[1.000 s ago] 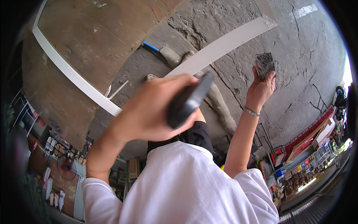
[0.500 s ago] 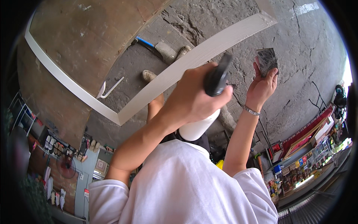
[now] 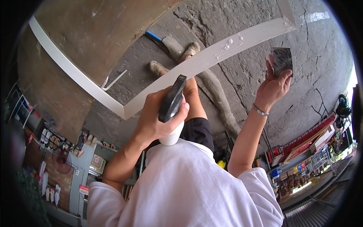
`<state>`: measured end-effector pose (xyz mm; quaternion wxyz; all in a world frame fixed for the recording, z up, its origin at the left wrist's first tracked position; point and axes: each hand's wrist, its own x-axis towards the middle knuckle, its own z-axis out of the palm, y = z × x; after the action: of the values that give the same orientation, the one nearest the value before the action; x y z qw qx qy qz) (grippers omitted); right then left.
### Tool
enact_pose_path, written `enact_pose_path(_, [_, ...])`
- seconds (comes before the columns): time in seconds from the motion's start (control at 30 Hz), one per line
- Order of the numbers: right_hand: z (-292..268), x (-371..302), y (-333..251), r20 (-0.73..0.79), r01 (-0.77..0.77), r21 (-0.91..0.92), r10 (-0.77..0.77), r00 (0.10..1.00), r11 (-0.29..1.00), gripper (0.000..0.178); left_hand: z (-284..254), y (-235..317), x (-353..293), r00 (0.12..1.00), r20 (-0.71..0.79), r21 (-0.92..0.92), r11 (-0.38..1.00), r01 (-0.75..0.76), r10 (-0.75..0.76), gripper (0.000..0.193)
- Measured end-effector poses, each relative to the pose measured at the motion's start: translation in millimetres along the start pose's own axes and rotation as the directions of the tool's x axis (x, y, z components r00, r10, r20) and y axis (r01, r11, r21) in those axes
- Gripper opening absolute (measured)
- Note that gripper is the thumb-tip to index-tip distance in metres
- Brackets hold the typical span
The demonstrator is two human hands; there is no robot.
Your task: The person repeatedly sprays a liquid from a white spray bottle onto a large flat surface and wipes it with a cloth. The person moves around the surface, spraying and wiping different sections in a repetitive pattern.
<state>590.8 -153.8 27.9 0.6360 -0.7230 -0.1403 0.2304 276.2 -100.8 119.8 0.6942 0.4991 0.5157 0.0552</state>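
The left hand [image 3: 153,119] is wrapped around a white spray bottle [image 3: 170,139] with a black trigger head, held close to the chest. The right hand [image 3: 273,89], out to the right, grips a dark, flat rectangular pad [image 3: 282,62] by its near edge, apart from the pale frame [image 3: 189,67]. The frame's bar runs from near left to far right. White foamy spots [image 3: 227,47] now dot its far stretch, bare half a second ago, suggesting that part has just been sprayed. Beyond lies cracked concrete floor [image 3: 321,75].

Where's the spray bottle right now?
In the head view, just left of centre, the spray bottle is in the left hand, between the white frame and the shirt.
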Motion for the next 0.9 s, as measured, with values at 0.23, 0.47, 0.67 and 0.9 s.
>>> enact_pose_path(0.23, [16.3,-12.3,-7.1,0.464,0.706,-0.525,-0.536,0.706,0.475,0.036,-37.2,-29.6,-53.3,0.999,-0.028,0.076,0.997,-0.016,0.018,0.012])
enact_pose_path(0.47, [34.6,-15.5,-0.4,0.778,0.854,-0.52,-0.415,0.472,-0.002,0.037,-79.0,-77.1,-114.2,0.99,-0.119,0.105,0.991,0.084,-0.072,0.014])
enact_pose_path(0.67, [38.9,-38.8,10.1,0.757,0.843,-0.535,-0.418,0.502,0.043,0.037,-103.5,-114.8,-157.5,0.971,-0.234,0.169,0.981,0.098,-0.057,0.017])
enact_pose_path(0.9, [45.8,-99.6,17.6,0.758,0.838,-0.54,-0.385,0.527,0.083,0.041,-117.8,-124.9,-176.5,0.977,-0.183,0.224,0.963,0.152,-0.111,0.015])
